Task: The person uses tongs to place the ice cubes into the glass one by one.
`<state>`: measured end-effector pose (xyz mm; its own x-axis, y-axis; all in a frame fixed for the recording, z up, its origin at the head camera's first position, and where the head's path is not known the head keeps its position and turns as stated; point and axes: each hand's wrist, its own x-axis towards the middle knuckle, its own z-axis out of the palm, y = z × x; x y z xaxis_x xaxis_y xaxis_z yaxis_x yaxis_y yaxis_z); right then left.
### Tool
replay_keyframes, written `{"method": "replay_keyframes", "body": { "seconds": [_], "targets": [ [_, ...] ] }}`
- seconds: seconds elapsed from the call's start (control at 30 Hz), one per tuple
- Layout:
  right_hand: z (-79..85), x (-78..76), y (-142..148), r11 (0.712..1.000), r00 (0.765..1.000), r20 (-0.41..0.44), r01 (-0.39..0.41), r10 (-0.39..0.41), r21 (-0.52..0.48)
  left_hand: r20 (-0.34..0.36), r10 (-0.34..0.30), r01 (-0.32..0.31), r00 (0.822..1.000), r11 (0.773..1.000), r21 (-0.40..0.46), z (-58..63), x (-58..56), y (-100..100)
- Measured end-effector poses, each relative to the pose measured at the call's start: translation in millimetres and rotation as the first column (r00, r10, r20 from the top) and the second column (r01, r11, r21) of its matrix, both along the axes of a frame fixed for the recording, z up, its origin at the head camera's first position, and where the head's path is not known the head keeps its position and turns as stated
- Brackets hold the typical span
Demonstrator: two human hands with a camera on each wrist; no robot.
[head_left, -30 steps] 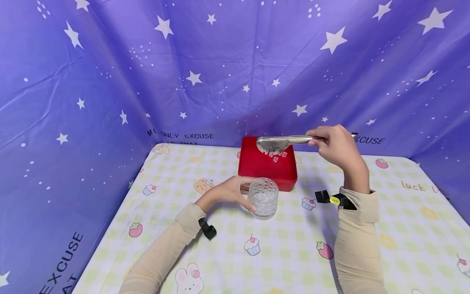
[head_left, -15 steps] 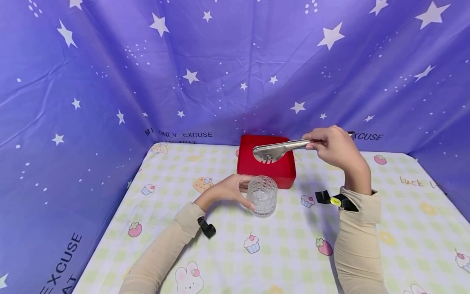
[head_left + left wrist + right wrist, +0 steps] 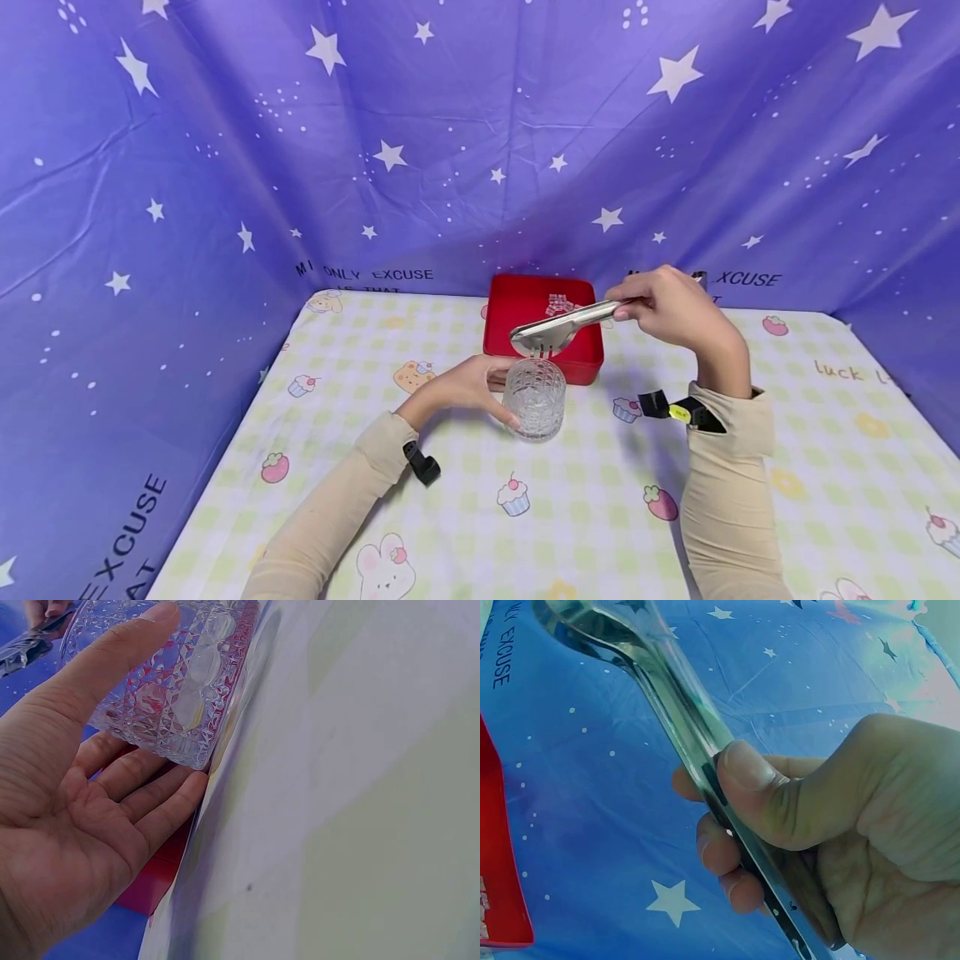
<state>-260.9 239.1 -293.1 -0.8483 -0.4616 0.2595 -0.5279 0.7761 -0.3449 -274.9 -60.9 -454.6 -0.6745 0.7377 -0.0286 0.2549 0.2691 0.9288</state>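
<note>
My left hand (image 3: 474, 392) holds a clear cut-glass tumbler (image 3: 535, 404) upright on the tablecloth, thumb on its near side and fingers behind. In the left wrist view, the thumb presses the patterned wall of the glass (image 3: 184, 682). My right hand (image 3: 667, 307) grips metal serving tongs (image 3: 592, 314) by the handle, thumb on top in the right wrist view. The head of the tongs slants down to just above the glass's far rim. I cannot tell whether a cube sits between its tips. Behind, several clear cubes (image 3: 558, 304) lie in a red box (image 3: 513, 293).
The red box stands right behind the glass, near the back edge of the table. A checked, cartoon-printed cloth (image 3: 592, 500) covers the table. Blue star-patterned curtains (image 3: 450, 167) hang close behind and at the sides.
The tongs have come from over the cubes in the red box toward me and down, to the glass's rim. The cubes show again in the box. The left hand and glass stay put.
</note>
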Motion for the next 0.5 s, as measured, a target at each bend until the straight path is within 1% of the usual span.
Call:
{"method": "replay_keyframes", "body": {
  "seconds": [0.27,0.5],
  "targets": [
    [-0.8,-1.0,-4.7,1.000,0.999,0.049,0.000,-0.001,0.014,-0.007,-0.010,0.010,1.000,1.000,-0.006,0.7,0.6,0.9],
    [-1.2,-2.6,-4.9,1.000,0.998,0.069,0.013,-0.015,0.026,-0.013,-0.004,0.004,1.000,1.000,-0.012,-0.6,-0.4,0.0]
  ]
}}
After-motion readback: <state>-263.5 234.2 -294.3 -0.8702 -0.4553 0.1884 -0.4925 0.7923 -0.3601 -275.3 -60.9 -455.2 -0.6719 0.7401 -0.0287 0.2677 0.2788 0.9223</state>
